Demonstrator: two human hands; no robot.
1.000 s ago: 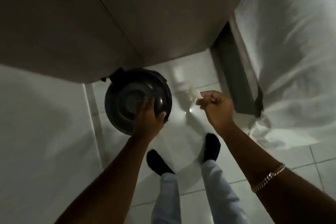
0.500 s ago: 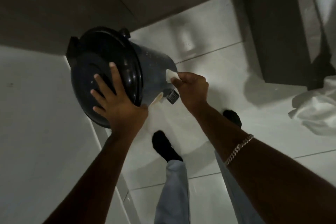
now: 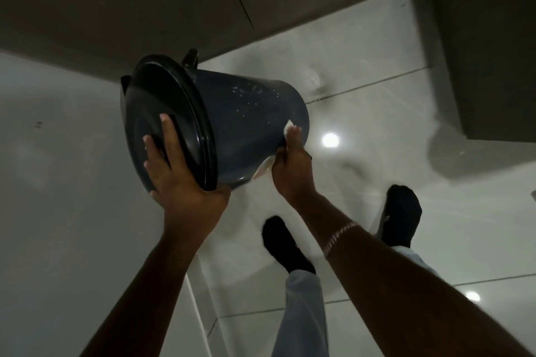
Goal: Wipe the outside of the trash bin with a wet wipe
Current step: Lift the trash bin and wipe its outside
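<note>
A dark round trash bin (image 3: 246, 119) with a black lid (image 3: 168, 122) is lifted off the floor and tipped on its side, lid facing me. My left hand (image 3: 179, 171) grips the lid's lower rim, fingers spread across the lid. My right hand (image 3: 290, 162) presses a white wet wipe (image 3: 288, 127) against the bin's side wall near its base. Small pale specks show on the bin's upper side. A pale label (image 3: 262, 169) peeks out under the bin by my right hand.
A brown cabinet front (image 3: 145, 3) fills the top. A white wall (image 3: 58, 182) runs along the left. A dark piece of furniture (image 3: 493, 52) stands at the right. My feet in black socks (image 3: 285, 243) stand on the glossy white tiled floor (image 3: 377, 124).
The bin has been raised and tipped further onto its side. My right hand with the wipe has slid along the wall toward the bin's base. My left hand has shifted down to the lid's rim.
</note>
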